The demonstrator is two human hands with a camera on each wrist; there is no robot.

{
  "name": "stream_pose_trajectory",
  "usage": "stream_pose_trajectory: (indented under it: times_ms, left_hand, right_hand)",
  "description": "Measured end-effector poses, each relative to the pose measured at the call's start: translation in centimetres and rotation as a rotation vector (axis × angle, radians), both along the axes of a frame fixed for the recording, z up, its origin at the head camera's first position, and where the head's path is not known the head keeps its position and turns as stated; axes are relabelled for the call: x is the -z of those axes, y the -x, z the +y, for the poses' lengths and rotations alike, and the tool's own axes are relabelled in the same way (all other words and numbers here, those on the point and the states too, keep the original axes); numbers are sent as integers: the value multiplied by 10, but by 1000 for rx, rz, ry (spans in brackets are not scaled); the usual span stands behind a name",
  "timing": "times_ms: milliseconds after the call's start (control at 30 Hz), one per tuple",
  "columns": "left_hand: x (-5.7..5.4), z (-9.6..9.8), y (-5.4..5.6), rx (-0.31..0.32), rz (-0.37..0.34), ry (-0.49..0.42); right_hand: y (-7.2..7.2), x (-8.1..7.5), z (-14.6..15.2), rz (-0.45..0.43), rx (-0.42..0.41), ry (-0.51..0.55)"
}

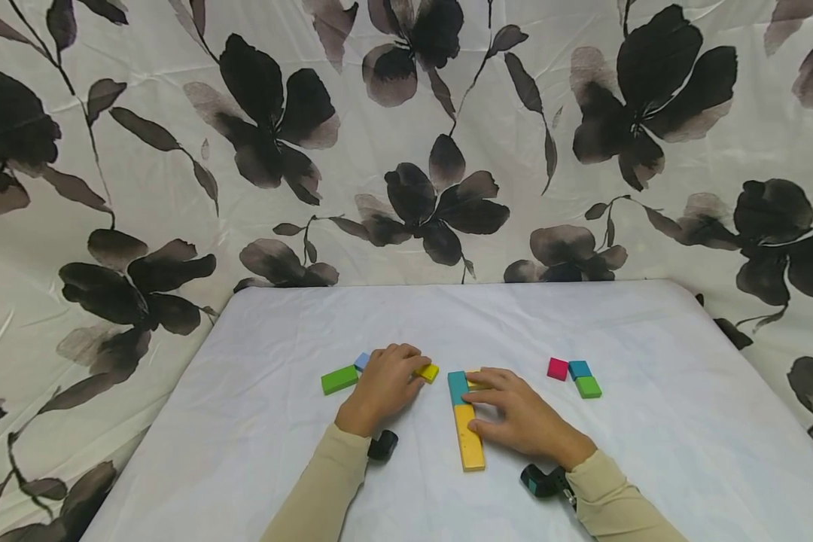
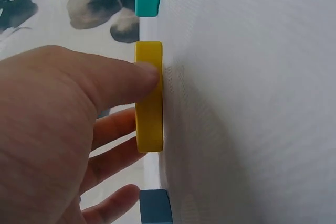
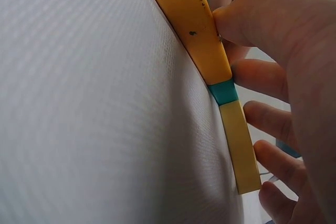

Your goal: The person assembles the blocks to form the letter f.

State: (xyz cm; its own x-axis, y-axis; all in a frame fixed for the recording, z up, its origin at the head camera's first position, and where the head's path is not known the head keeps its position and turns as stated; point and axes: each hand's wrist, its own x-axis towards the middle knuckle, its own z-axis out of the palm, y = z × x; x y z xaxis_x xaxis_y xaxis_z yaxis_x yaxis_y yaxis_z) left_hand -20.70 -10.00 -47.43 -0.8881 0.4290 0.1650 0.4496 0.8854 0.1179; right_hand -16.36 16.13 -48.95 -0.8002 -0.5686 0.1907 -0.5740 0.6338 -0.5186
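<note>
My left hand pinches a yellow block between thumb and fingers, low at the white tabletop. Right of it, a teal block meets the far end of a long orange-yellow block. A pale yellow block lies beside the teal one, partly covered by fingers in the head view. Over these three spreads my right hand, its thumb touching the long block and its fairly straight fingers resting at the teal and pale yellow blocks.
A green block and a partly hidden blue block lie left of the left hand. To the far right sit a red block, a blue block and a green block. Floral cloth hangs behind the table.
</note>
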Motion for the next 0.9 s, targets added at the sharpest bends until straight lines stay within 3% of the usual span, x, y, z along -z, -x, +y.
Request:
stream_pose_trajectory:
  times_ms: [300,900]
  left_hand:
    - [0,1,2,7,24,18]
    - [2,1,7,4,-32,10]
  right_hand:
    - [0,1,-1,-2,0,-2]
    - [1,0,0,2,1,4]
